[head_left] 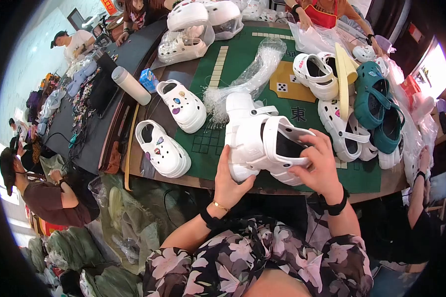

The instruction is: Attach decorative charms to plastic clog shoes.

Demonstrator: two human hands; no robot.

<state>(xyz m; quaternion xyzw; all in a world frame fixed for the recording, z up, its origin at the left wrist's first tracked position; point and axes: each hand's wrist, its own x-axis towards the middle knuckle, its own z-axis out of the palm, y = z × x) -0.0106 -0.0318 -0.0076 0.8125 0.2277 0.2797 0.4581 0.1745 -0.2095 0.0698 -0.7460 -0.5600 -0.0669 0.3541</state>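
A white platform clog [265, 143] is clamped between both grips: the left hand [229, 184] is closed on its thick sole from below-left, the right hand [321, 166] is closed on the heel strap and rim. The clog is held just above the surface [210, 143], its long axis running left to right, tilted, opening facing the right hand; a second white clog [243, 119] sits behind it, touching

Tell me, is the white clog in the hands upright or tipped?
Tipped: the white clog lies sideways between the left hand and right hand, its opening facing right.
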